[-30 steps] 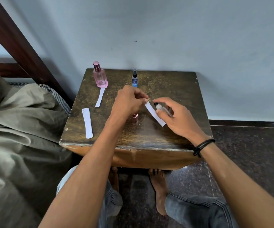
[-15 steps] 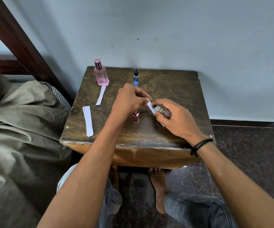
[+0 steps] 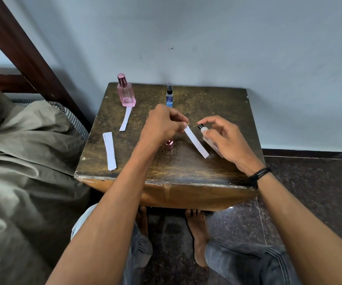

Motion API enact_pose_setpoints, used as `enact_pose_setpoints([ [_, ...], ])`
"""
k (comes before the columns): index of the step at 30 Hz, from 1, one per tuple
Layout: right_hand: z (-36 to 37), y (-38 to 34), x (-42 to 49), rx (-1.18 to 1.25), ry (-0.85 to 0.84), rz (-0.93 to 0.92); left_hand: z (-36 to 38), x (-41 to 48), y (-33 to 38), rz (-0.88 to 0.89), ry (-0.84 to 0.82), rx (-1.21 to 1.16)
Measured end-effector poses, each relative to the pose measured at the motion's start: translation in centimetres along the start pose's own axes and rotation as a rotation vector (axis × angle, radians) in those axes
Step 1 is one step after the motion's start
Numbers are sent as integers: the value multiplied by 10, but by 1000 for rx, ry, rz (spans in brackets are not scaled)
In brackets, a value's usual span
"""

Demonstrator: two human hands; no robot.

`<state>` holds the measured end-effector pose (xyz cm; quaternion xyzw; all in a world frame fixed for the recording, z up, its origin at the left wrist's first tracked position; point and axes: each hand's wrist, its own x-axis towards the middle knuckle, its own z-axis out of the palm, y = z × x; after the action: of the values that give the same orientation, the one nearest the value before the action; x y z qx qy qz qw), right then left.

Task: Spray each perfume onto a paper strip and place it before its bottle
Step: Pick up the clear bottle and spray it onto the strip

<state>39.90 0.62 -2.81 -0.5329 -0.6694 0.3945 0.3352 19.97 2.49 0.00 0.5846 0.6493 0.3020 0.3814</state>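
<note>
Head view is showing the left grip [image 3: 162, 125] pinching the far end of a strip [image 3: 195, 141]. The strip's long axis is running from that pinch toward the person and rightward, free end low over the counter [image 3: 186, 167]. The right grip [image 3: 225, 138] is curling round a clear bottle [image 3: 204, 133], forefinger hovering above the nozzle. The strip is lying just left of this grip, nearly parallel to the bottle, so the spray is likely needing to go leftward.
</note>
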Motion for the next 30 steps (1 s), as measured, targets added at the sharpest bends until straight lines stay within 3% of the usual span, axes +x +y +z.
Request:
enact_pose_setpoints([
  [7,-4,-8,-1,140,3,64,1,0,3,-7,-17,-63],
  [17,7,3,2,-113,-25,-61,0,-2,4,-14,-12,-67],
  [24,-9,-9,2,365,1,187,0,-2,4,-10,-15,-66],
  [30,-7,-8,1,291,-12,126,0,-1,4,-2,-14,-55],
])
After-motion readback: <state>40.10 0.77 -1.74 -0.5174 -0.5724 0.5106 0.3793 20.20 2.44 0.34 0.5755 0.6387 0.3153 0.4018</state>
